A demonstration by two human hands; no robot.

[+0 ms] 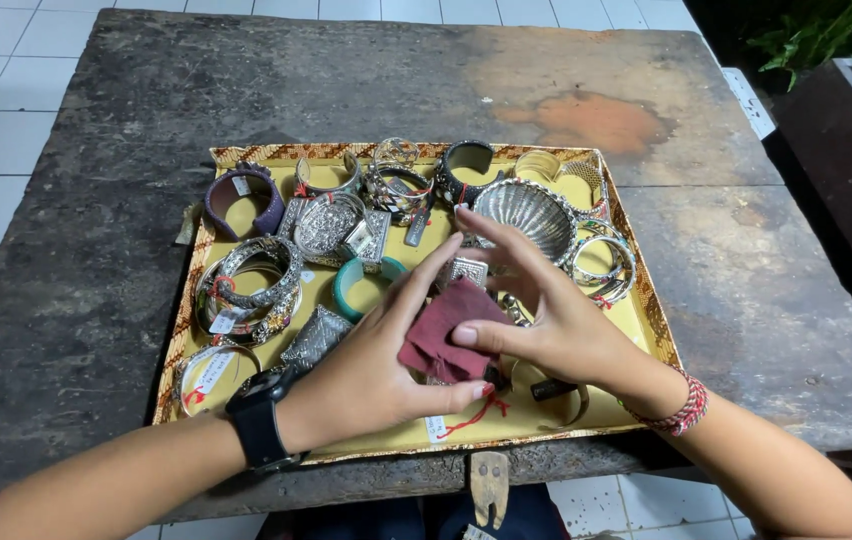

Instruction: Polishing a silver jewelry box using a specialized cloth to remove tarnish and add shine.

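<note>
Nearest to me, at the bottom of the frame, are my two arms. My left hand (366,375) wears a black watch (258,420) on its wrist. My right hand (556,320) has a red and white string band (686,405) on its wrist.

Both hands meet in the middle of the frame over a dark red cloth (441,335). My left grip is pressed on the cloth, thumb under it and fingers reaching over the top. My right grip pinches the cloth too, with the thumb on its right edge and the other fingers spread out above. Something small seems wrapped inside, and a red string with a white tag (436,428) hangs below, but I cannot tell what the thing is. I think I hold it from both sides so it does not slip.

Under my hands is a flat yellow tray (636,320) with a patterned edge. It is full of silver bangles, so they stay together. A teal bangle (361,290) lies just left of my fingers. A purple cuff (244,200) sits in the tray's upper left. A shiny shell-shaped silver piece (526,215) lies above my right hand.

The tray rests on a dark, worn bench (96,250).
</note>
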